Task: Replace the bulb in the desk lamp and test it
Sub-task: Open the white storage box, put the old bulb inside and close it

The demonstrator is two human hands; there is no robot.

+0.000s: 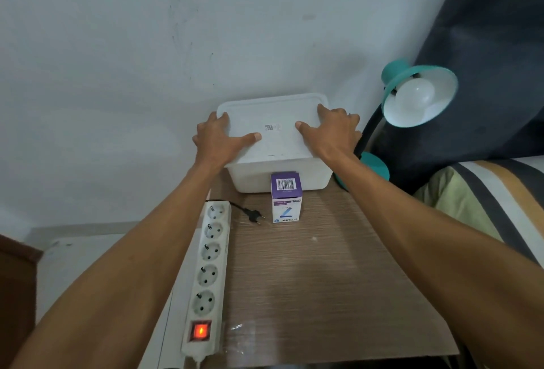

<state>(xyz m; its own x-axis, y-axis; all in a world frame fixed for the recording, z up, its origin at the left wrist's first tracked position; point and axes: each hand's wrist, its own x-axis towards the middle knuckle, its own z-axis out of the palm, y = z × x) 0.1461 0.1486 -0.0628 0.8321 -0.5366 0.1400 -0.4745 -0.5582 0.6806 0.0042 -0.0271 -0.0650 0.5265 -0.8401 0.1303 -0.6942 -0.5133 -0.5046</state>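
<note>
A teal desk lamp [412, 74] stands at the back right of the wooden table [309, 280], its shade tilted toward me with a white bulb [415, 94] in it, unlit. Its black plug [253, 216] lies loose on the table, unplugged. A purple and white bulb box [286, 198] stands in front of a white plastic container [276, 180]. My left hand [219, 139] grips the left edge of the container's lid [273, 124], thumb on top. My right hand [332, 130] grips the lid's right edge in the same way.
A white power strip [207, 277] lies along the table's left edge, its red switch [200, 331] lit and all sockets free. A wall rises behind the table. A dark cushion [485, 74] and striped bedding [485, 206] are on the right.
</note>
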